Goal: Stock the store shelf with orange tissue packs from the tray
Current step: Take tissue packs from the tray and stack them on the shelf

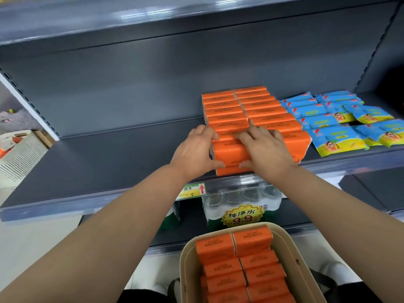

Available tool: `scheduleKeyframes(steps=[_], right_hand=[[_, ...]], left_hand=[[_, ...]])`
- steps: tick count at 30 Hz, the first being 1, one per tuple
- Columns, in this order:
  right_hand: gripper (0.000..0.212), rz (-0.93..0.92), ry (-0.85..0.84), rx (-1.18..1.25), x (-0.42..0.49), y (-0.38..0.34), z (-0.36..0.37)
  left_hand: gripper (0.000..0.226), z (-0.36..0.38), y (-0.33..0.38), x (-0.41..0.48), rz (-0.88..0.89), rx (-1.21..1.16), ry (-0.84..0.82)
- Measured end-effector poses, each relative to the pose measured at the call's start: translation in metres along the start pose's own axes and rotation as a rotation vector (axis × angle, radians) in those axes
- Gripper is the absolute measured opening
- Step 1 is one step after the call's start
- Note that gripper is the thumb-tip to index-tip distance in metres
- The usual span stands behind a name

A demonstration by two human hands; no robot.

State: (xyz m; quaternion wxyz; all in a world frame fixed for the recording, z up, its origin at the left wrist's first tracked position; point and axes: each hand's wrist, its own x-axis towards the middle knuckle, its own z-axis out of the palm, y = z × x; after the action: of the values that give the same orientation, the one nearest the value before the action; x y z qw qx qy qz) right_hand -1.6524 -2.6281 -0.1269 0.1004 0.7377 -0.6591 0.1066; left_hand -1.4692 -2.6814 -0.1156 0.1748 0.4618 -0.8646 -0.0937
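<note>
Grip: the front orange pack point(229, 155) was clasped from both sides, the left hand point(196, 149) on its left face and the right hand point(265, 149) on its right, fingers curled over the top. The pack stood at the front edge of the shelf point(98, 162), closing the left of two orange rows point(247, 110). Below the grip, the tray point(290, 254) was seen well filled. Ideally, the pack would be pushed squarely back, flush with its neighbours, clear of the blue packs point(332, 121) to the right.
</note>
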Motion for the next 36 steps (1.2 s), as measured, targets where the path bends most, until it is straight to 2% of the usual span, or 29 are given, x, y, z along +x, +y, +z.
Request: scheduleKeyframes(steps=[5, 9, 17, 23, 27, 31, 36], right_hand=[[0.070, 0.023, 0.012, -0.085, 0.005, 0.002, 0.008], [0.069, 0.011, -0.015, -0.099, 0.007, 0.002, 0.011], [0.082, 0.003, -0.011, -0.089, -0.010, 0.007, 0.009], [0.076, -0.015, 0.013, -0.091, -0.028, 0.003, -0.004], [0.065, -0.022, 0.020, -0.090, -0.057, -0.001, -0.004], [0.057, -0.017, 0.019, -0.081, -0.099, -0.006, 0.007], [0.052, -0.017, -0.172, -0.027, -0.157, -0.012, 0.031]], left_hand=[[0.061, 0.012, 0.008, 0.004, -0.039, 0.134, 0.050], [0.062, 0.014, 0.010, 0.004, -0.056, 0.132, 0.052], [0.069, 0.009, 0.014, -0.006, -0.050, 0.138, 0.056], [0.060, -0.002, 0.026, -0.025, -0.008, 0.151, 0.104], [0.045, 0.000, 0.033, -0.052, 0.038, 0.221, 0.038], [0.042, 0.013, 0.040, -0.090, 0.058, 0.248, -0.041], [0.042, 0.054, 0.044, -0.149, 0.021, 0.189, -0.196]])
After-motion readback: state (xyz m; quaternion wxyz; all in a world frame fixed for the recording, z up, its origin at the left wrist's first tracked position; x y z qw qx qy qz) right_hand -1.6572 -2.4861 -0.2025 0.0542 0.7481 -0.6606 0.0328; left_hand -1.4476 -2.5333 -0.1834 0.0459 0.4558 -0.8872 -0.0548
